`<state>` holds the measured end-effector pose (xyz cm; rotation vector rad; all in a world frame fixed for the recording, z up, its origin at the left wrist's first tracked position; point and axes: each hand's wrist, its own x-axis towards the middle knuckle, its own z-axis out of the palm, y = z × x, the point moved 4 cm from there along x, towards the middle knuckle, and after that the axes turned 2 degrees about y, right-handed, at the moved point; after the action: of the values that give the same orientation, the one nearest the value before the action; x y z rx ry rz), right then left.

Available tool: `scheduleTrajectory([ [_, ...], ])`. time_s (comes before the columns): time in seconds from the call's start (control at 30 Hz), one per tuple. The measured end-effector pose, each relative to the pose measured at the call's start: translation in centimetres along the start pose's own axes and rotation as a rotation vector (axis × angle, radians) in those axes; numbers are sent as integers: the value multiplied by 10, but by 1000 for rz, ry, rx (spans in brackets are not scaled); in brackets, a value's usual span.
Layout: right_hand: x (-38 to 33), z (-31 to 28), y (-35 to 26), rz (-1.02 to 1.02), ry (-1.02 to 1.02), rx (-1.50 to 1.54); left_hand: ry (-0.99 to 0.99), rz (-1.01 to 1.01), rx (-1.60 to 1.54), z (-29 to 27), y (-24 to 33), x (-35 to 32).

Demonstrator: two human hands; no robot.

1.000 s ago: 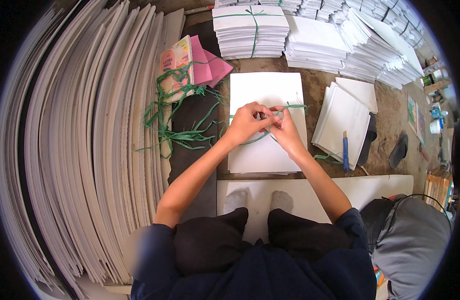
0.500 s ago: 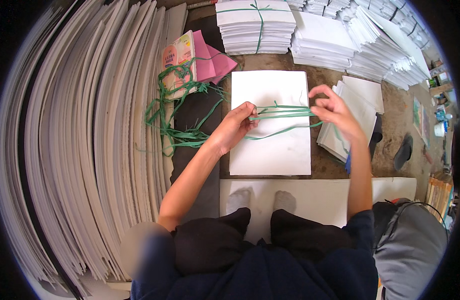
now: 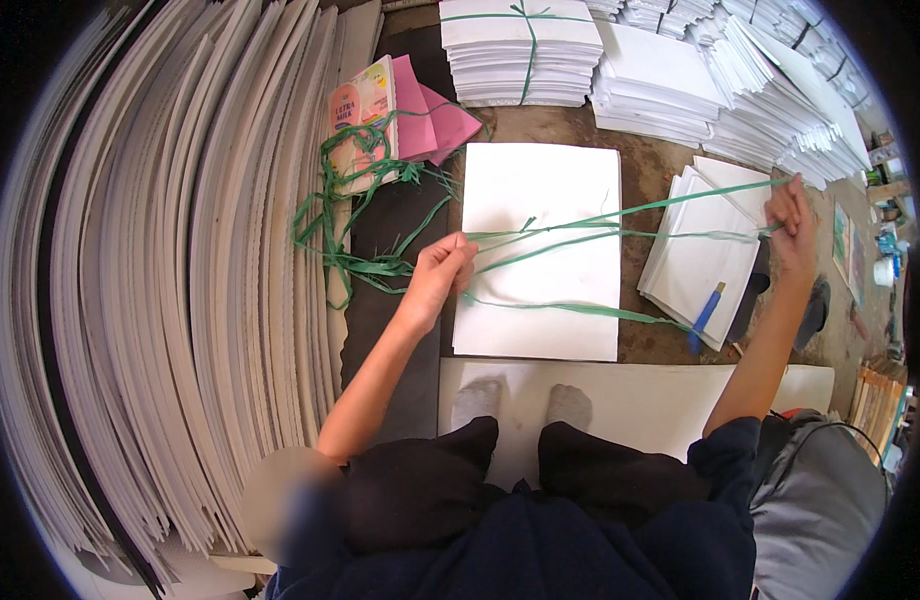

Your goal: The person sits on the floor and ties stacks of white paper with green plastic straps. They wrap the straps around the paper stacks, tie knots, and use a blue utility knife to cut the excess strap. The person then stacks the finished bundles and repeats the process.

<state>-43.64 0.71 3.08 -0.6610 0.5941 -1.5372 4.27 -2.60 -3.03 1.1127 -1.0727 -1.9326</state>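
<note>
A stack of white sheets [image 3: 540, 335] lies flat before my feet. Over its left edge, my left hand [image 3: 442, 278] is closed, pinching strands of green plastic string [image 3: 660, 205]. Far out to the right, my right hand [image 3: 795, 225] is closed on the other end of these strands. Two or more lengths stretch taut between the hands, above the sheets, with a small knot near the left hand. One slack strand sags lower, toward a blue-handled tool [image 3: 707, 318], likely a cutter, on a smaller pile of white sheets [image 3: 685, 245] at the right.
Tall rows of upright sheets [image 3: 220, 280] fill the left side. A tangle of green string [image 3: 380, 265] hangs by a printed carton piece [image 3: 365, 110] and pink sheets [image 3: 440, 120]. A tied white bundle [image 3: 520, 60] and further stacks [image 3: 655, 80] stand at the back. A dark slipper [image 3: 813, 312] lies right.
My right hand has swung far to the right, drawing the strands out long. My left hand has moved slightly left and down. The blue-handled tool shows more fully now.
</note>
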Motion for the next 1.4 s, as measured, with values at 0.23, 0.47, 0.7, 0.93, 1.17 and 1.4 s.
scheduleTrajectory([
  [0.23, 7, -16, -14, -228, 580, -356, 83, 110, 235, -7, -13, -8],
  [0.47, -16, -26, 68, -160, 790, -2393, 231, 256, 570, 1, -6, -15],
  [0.7, -28, 163, 197, -470, -297, -1554, 267, 263, 540, -4, -7, -22],
  [0.93, -25, 164, 207, -476, -310, -1781, 241, 245, 539, -5, -8, -22],
  [1.17, -23, 172, 200, -567, -399, -1843, 254, 260, 517, -2, -4, -23],
  [1.4, -27, 170, 174, 120, -214, -1719, 279, 286, 502, -17, -5, -17],
])
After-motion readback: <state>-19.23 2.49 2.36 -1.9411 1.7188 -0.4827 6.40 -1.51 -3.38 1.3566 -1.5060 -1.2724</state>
